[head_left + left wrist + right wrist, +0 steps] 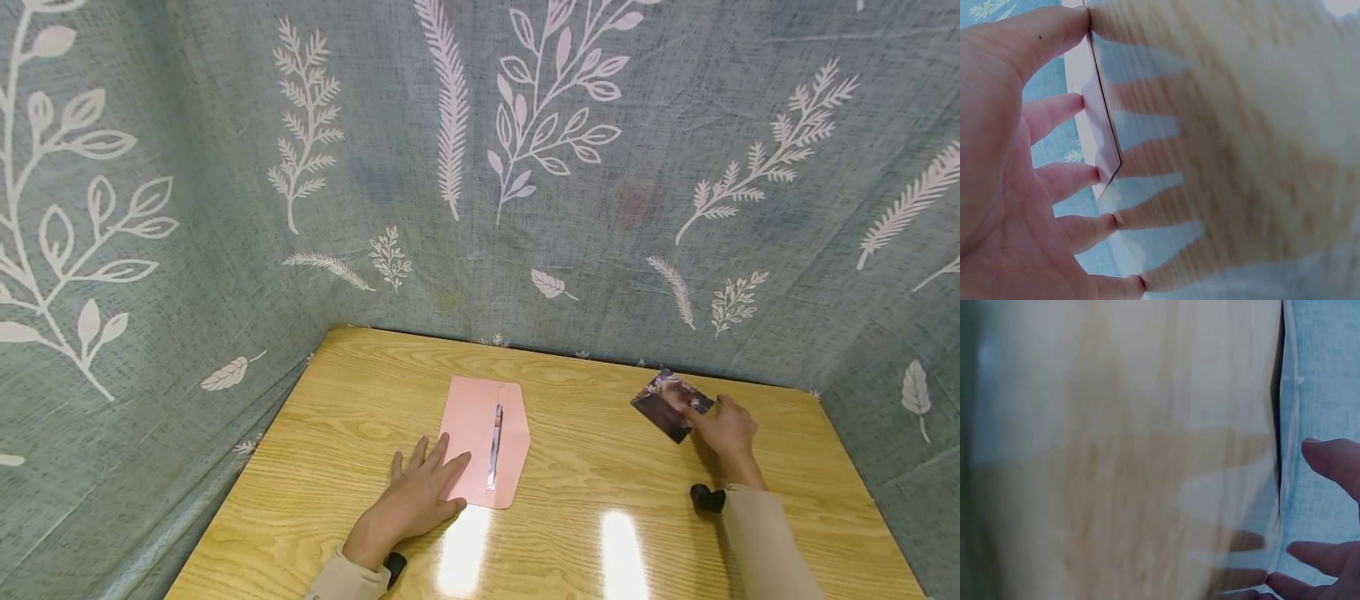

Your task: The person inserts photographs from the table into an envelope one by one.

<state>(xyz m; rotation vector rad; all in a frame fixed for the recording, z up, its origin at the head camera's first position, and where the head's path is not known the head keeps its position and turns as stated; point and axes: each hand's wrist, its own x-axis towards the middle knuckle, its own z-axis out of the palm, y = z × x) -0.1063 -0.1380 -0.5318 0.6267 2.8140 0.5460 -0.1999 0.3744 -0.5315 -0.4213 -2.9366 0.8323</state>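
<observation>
A pink envelope [468,442] lies on the table with its flap toward the right. At its mouth shows a narrow strip of a picture card [495,446]; the rest of that card is hidden inside. My left hand [423,483] is spread, fingertips resting on the envelope's left side and the table beside it. Its straight fingers [1063,178] also show in the left wrist view, with the envelope's edge [1104,112] at their tips. Toward the far right, my right hand [726,429] overlaps the right corner of a dark photo [663,404]; the right wrist view shows thumb and fingers apart.
The wood-grain table [577,467] has glossy reflections near its front. A grey-green leaf-patterned cloth [480,167] hangs behind the table and along both sides. Black wrist cameras [707,498] sit under the sleeves.
</observation>
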